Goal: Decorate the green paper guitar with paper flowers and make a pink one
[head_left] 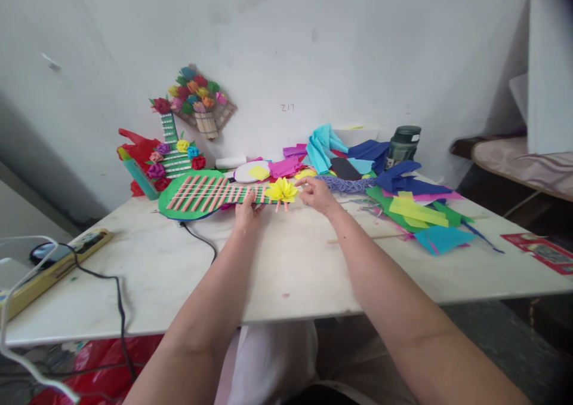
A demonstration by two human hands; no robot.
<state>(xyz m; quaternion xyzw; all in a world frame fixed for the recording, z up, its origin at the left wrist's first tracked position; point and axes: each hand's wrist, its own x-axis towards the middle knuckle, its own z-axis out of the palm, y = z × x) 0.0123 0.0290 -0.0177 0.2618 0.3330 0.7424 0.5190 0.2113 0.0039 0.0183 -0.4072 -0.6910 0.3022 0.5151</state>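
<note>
A green paper guitar (pixel 192 197) with pink strips across its body and white strings lies flat on the table. My left hand (pixel 249 212) is closed around its neck, thumb on top of the strings. A yellow paper flower (pixel 282 190) sits at the head end of the neck, with short pink pegs below it. My right hand (pixel 316 195) is just right of the flower, its index finger stretched toward the petals and apart from the thumb. Whether a fingertip touches a petal I cannot tell. Nothing shows in that hand.
Colored crepe paper (pixel 323 145) and a dark green bottle (pixel 401 147) stand at the back. Paper scraps (pixel 421 211) and a thin stick (pixel 371 237) lie right. A decorated green paper guitar (pixel 170 131) leans on the wall. A power strip (pixel 85 249) with cables is left.
</note>
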